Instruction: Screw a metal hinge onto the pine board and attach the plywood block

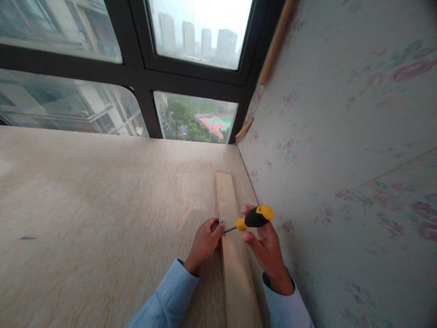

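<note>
A screwdriver (256, 217) with a black and yellow handle is held in my right hand (268, 248), thumb and fingers around the handle. Its thin shaft points left, and the tip meets a small metal piece (221, 222) at the left edge of a long wooden board (235, 264). My left hand (207, 239) pinches that metal piece against the board's edge. Most of the piece is hidden by the fingers, so its exact kind cannot be made out. The board lies lengthwise, running away from me toward the window.
The board rests on a beige marbled surface (102, 196). A wall (324, 136) with floral paper rises close on the right, its paper peeling near the dark window frame (136, 77). A small thin dark scrap (28, 237) lies far left.
</note>
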### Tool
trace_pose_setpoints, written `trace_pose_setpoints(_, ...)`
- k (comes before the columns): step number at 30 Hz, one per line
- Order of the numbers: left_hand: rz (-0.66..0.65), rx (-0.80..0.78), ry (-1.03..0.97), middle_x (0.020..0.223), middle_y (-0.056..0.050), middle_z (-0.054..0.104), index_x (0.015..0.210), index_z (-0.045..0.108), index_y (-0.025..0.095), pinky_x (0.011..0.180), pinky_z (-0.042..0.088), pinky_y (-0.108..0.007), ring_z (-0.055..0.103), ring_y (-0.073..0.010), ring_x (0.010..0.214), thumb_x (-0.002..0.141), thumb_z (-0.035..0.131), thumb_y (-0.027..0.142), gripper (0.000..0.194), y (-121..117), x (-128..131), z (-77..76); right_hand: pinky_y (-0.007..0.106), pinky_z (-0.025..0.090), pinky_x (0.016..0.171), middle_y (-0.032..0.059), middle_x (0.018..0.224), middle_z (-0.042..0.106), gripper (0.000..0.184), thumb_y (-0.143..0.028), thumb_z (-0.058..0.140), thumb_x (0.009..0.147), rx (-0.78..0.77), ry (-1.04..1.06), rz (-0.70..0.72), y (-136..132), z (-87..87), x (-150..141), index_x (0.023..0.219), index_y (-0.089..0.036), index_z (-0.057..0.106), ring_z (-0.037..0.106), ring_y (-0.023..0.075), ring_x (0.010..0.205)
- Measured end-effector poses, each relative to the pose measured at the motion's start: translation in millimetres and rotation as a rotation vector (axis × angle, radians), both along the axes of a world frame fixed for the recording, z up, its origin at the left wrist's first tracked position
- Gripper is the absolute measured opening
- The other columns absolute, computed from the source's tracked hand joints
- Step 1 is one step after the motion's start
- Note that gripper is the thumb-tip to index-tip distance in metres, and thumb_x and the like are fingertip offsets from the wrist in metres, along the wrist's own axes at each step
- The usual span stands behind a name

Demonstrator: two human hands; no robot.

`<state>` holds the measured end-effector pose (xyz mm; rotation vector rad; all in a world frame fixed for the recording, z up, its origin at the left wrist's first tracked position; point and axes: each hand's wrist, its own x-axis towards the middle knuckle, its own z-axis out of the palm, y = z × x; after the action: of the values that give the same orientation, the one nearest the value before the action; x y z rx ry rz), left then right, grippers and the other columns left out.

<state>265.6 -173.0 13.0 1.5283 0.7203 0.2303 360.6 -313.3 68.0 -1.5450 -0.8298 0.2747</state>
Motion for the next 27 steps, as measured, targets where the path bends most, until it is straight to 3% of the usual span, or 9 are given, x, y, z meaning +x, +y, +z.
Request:
trace_pose_setpoints(3,-0.011,-0.005,-0.005,0.087,-0.009,0.071,0.104,0.067,0.012,0.056,0.047,-0.026,0.064,-0.0192,0.071,0.084,0.053,0.042,0.038,0,0,-1.0,0.049,0.045,0.108,0.009,0.143,0.056,0.052,-0.043,0.059,0.094,0.059,0.17,0.193,-2,16.3,-5,0.143,-0.032,0.045,0.057,0.0256,0.128)
trace_pose_setpoints(5,-0.017,-0.001,0.0,0.085,-0.008,0.07,0.103,0.067,0.012,0.056,0.046,-0.026,0.064,-0.0189,0.07,0.085,0.053,0.043,0.039,0,0,-2.3,0.049,0.047,0.106,0.0085,0.138,0.061,0.047,-0.04,0.057,0.096,0.075,0.227,0.224,-3,23.3,-6,0.141,-0.033,0.048,0.06,0.0248,0.124)
trace_pose_setpoints(10,-0.005,0.015,0.005,0.08,-0.007,0.07,0.098,0.068,0.013,0.055,0.044,-0.025,0.062,-0.0177,0.067,0.084,0.054,0.042,0.035,0,0,-2.9,0.046,0.056,0.093,0.0095,0.108,0.075,0.037,-0.041,0.074,0.083,0.006,0.157,-0.005,3,11.1,-2,0.114,-0.023,0.068,0.07,0.0264,0.101)
trace_pose_setpoints(12,-0.005,0.01,-0.003,0.08,-0.007,0.07,0.097,0.068,0.013,0.055,0.043,-0.025,0.062,-0.0179,0.067,0.084,0.055,0.042,0.034,0,1,-2.0,0.046,0.056,0.093,0.0099,0.107,0.075,0.04,-0.042,0.081,0.075,-0.006,0.094,-0.126,6,3.5,-1,0.108,-0.022,0.07,0.07,0.0271,0.099)
trace_pose_setpoints(14,-0.007,0.005,-0.011,0.082,-0.008,0.071,0.097,0.068,0.013,0.056,0.044,-0.025,0.063,-0.019,0.069,0.084,0.055,0.042,0.034,0,1,-1.4,0.046,0.055,0.095,0.0107,0.113,0.073,0.045,-0.045,0.082,0.073,0.021,0.066,-0.151,7,2.3,-3,0.11,-0.023,0.069,0.069,0.0278,0.103)
trace_pose_setpoints(18,0.004,0.001,-0.009,0.087,-0.009,0.072,0.101,0.068,0.013,0.06,0.047,-0.026,0.066,-0.0213,0.076,0.084,0.056,0.042,0.036,1,0,-2.8,0.048,0.05,0.104,0.011,0.135,0.062,0.053,-0.047,0.066,0.089,0.081,0.167,0.091,2,18.4,-6,0.137,-0.028,0.053,0.061,0.0269,0.122)
trace_pose_setpoints(21,-0.001,0.008,-0.013,0.087,-0.009,0.072,0.102,0.069,0.013,0.06,0.048,-0.027,0.066,-0.0209,0.074,0.084,0.055,0.041,0.036,1,0,-3.5,0.049,0.049,0.104,0.0096,0.134,0.064,0.047,-0.038,0.061,0.094,0.077,0.234,0.189,-2,27.7,-6,0.139,-0.03,0.051,0.062,0.0254,0.122)
trace_pose_setpoints(23,-0.006,0.005,-0.013,0.087,-0.009,0.072,0.102,0.069,0.013,0.059,0.047,-0.027,0.065,-0.0203,0.072,0.084,0.055,0.041,0.036,0,0,-2.8,0.047,0.054,0.098,0.0088,0.123,0.071,0.038,-0.035,0.065,0.092,0.079,0.235,0.147,-1,25.6,-4,0.129,-0.029,0.06,0.067,0.025,0.112)
trace_pose_setpoints(27,0.002,-0.006,-0.004,0.087,-0.009,0.072,0.101,0.069,0.013,0.06,0.047,-0.027,0.066,-0.0206,0.074,0.084,0.055,0.041,0.035,0,0,-0.7,0.041,0.058,0.086,0.0063,0.099,0.075,0.028,-0.037,0.078,0.08,0.072,0.14,-0.088,6,7.0,-3,0.103,-0.023,0.07,0.071,0.0236,0.093)
